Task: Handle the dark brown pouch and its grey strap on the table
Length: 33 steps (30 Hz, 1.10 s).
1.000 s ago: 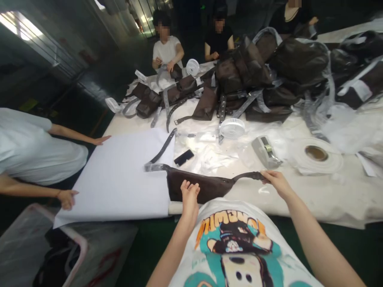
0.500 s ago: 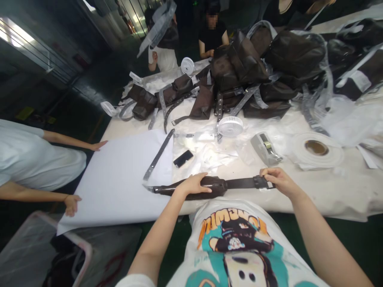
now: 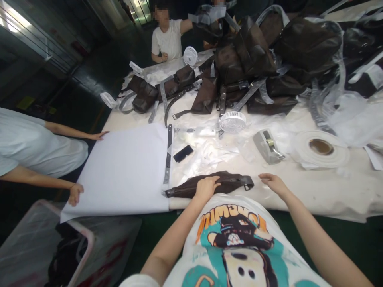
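A dark brown waist bag [image 3: 206,185] lies at the near table edge, with its strap gathered and a small buckle at its right end. My left hand [image 3: 206,189] rests on top of the bag, fingers over its upper edge. My right hand [image 3: 273,185] is on the bare table cloth to the right of the buckle, fingers apart, touching nothing else. A grey strap with holes [image 3: 168,155] lies lengthwise beside the white sheet [image 3: 122,169], just beyond the bag's left end.
A black phone [image 3: 183,153], white fan [image 3: 232,121], tape dispenser [image 3: 267,146] and white roll [image 3: 320,149] lie on plastic-strewn table. Wrapped brown bags [image 3: 248,59] are heaped behind. A co-worker's hand [image 3: 75,194] holds the sheet's left edge. A plastic-covered crate [image 3: 68,243] stands below.
The bag's strap, stretched out earlier, is now gathered beside the bag. My right hand has let go of it. The grey strap has swung upright along the sheet's edge.
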Tool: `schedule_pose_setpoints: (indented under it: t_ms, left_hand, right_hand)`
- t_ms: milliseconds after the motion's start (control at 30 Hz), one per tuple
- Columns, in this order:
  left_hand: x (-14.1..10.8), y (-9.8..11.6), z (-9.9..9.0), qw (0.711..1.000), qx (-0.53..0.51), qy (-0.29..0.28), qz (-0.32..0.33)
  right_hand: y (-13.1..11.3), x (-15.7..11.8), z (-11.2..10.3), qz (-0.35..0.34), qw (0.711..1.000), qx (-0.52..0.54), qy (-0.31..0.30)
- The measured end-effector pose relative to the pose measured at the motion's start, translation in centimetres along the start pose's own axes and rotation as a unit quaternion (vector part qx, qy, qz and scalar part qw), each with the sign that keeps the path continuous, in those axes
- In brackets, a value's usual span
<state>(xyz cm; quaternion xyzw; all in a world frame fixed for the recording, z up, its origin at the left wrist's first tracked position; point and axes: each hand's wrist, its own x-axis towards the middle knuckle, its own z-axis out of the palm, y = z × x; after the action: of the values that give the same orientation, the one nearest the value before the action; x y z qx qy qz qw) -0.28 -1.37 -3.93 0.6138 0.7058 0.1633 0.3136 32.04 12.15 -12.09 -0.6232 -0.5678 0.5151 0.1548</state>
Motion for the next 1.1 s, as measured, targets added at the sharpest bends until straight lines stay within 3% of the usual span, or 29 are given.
schedule_pose_setpoints:
  t_ms: [133, 233, 300, 367, 533, 800, 967, 1100]
  left_hand:
    - [0.7, 0.0, -0.8, 1.000, 0.018, -0.003, -0.007]
    - [1.5, 0.9, -1.3, 0.997, 0.012, -0.022, 0.079]
    - [2.3, 2.0, -1.2, 0.990, 0.000, -0.019, 0.142]
    - [3.2, 3.0, -0.9, 0.986, 0.004, -0.014, 0.164]
    - [3.9, 3.6, 0.0, 0.987, -0.012, 0.015, 0.163]
    - [3.1, 2.3, 0.8, 0.961, -0.237, 0.075, 0.119]
    - [3.6, 1.4, 1.1, 0.929, -0.338, 0.022, 0.149]
    - [3.3, 0.7, 1.5, 0.884, -0.451, -0.017, 0.122]
  right_hand:
    - [-2.5, -0.4, 1.6, -0.136, 0.987, 0.056, 0.071]
    - [-4.2, -0.2, 2.3, -0.183, 0.977, 0.074, 0.080]
    - [-5.0, 0.2, 2.6, -0.178, 0.980, 0.067, 0.053]
    - [-5.6, 0.4, 2.9, -0.170, 0.984, 0.050, 0.007]
    - [-6.3, -0.3, 4.0, -0.172, 0.982, 0.052, -0.057]
    - [-7.0, -0.9, 5.4, -0.181, 0.978, 0.089, -0.058]
    - [-6.9, 0.0, 5.4, -0.155, 0.980, 0.115, -0.039]
    - [-6.0, 0.3, 5.3, -0.133, 0.982, 0.127, -0.029]
